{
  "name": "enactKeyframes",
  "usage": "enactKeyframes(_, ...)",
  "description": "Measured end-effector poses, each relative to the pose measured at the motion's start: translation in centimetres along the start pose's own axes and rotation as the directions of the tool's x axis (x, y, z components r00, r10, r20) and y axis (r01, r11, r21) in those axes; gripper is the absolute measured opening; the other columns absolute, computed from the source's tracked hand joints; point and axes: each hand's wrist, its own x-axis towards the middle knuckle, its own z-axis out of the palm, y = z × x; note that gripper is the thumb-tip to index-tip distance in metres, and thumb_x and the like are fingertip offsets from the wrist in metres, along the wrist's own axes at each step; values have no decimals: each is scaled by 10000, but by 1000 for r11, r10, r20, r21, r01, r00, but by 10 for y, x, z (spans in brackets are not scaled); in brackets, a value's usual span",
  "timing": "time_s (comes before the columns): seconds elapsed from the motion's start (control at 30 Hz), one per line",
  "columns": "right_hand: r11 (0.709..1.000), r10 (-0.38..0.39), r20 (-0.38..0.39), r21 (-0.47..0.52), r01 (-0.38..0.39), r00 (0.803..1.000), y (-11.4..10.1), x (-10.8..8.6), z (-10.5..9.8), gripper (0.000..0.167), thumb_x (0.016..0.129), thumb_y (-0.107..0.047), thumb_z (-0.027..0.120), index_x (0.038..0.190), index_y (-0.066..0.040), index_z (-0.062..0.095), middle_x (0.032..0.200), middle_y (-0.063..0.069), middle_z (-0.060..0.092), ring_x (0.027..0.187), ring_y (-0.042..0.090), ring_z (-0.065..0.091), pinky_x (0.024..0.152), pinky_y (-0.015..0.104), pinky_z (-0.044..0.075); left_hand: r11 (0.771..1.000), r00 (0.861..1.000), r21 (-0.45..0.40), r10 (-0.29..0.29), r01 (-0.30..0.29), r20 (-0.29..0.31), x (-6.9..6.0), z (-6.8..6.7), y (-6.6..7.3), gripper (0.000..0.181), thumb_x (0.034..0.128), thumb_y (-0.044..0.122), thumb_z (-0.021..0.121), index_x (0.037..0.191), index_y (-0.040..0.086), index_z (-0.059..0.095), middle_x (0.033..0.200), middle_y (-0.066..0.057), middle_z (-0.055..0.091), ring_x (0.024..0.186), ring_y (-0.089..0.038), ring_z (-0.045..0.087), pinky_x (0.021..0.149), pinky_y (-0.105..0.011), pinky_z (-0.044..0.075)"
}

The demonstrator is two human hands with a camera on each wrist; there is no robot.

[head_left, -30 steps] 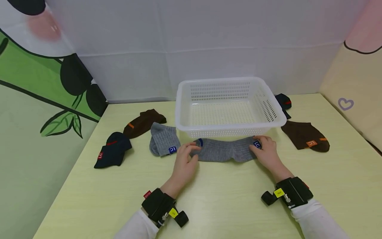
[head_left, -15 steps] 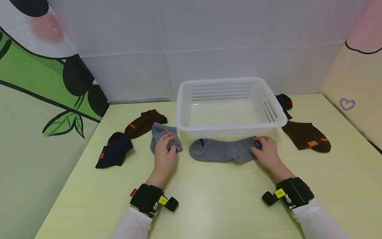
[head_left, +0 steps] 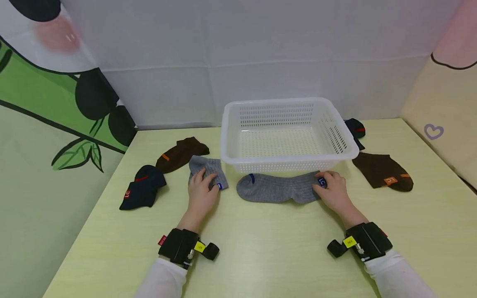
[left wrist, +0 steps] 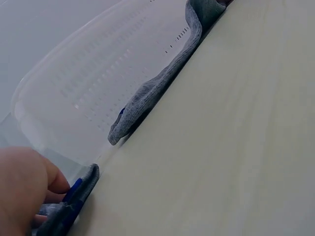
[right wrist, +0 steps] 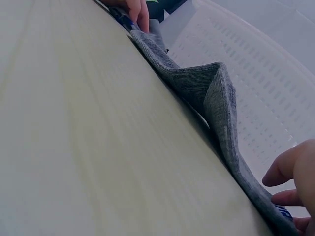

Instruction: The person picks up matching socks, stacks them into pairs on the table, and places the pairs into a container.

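A folded grey sock (head_left: 209,165) with a blue label lies left of the basket. My left hand (head_left: 201,196) rests on it with fingers spread and the thumb near the label; in the left wrist view the hand (left wrist: 22,189) is beside the sock's edge (left wrist: 74,206). To the right, a second grey sock (head_left: 275,188) is stretched sideways in front of the basket, toe to the left. My right hand (head_left: 335,194) touches its cuff, thumb and forefinger on either side of the label. In the right wrist view, that sock (right wrist: 221,113) bulges upward midway; the hand (right wrist: 300,182) is at its near end.
A white perforated basket (head_left: 290,159) stands behind the grey socks. At the left lie a dark navy sock (head_left: 143,192) and a brown sock (head_left: 180,156). On the right, a brown sock (head_left: 372,165) lies below another navy sock (head_left: 355,126), partly hidden by the basket.
My left hand has moved left from the toe of the stretched sock onto the folded grey sock. The right hand has stayed at the cuff.
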Motion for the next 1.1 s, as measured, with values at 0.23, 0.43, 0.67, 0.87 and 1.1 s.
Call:
enactKeyframes(0.23, 1000, 23, 18, 2, -23, 1000, -1, 0, 0, 348, 879, -113, 544, 1141, 116, 523, 1291, 358, 374, 1182, 491, 293, 948, 572, 252, 984, 997, 180, 2, -17, 81, -5, -5, 7, 412, 921, 230, 498, 1298, 76, 563, 1420, -241, 368, 1273, -478, 308, 995, -624, 268)
enactKeyframes(0.43, 1000, 26, 21, -2, -26, 999, -1, 0, -1, 349, 881, -117, 544, 1144, 111, 528, 1296, 353, 377, 1187, 487, 294, 954, 568, 248, 935, 985, 344, 34, -91, 169, -12, -14, 17, 404, 933, 265, 541, 1299, 95, 564, 1370, -261, 408, 1195, -502, 380, 917, -593, 374)
enactKeyframes(0.67, 1000, 26, 21, -3, -26, 999, 0, 0, -1, 346, 884, -120, 545, 1144, 108, 530, 1299, 352, 375, 1195, 487, 291, 961, 565, 243, 855, 956, 486, 34, -180, 292, -20, -26, 37, 417, 930, 278, 585, 1292, 73, 564, 1242, -260, 496, 1070, -473, 473, 888, -542, 420)
enactKeyframes(0.87, 1000, 19, 18, -7, -19, 1000, 0, 0, -1, 338, 885, -118, 546, 1136, 108, 531, 1295, 355, 375, 1197, 491, 293, 962, 568, 240, 800, 945, 568, -9, -190, 328, -30, -32, 55, 334, 903, 248, 637, 1179, 61, 627, 1097, -231, 577, 876, -399, 597, 705, -474, 516)
enactKeyframes(1.1, 1000, 17, 12, 7, -17, 1000, 1, 0, 0, 353, 881, -124, 546, 1148, 107, 528, 1293, 352, 383, 1186, 486, 296, 954, 565, 247, 736, 915, 639, -67, -224, 398, -41, -36, 71, 188, 901, 124, 598, 1030, 13, 678, 1063, -230, 601, 773, -315, 620, 602, -430, 518)
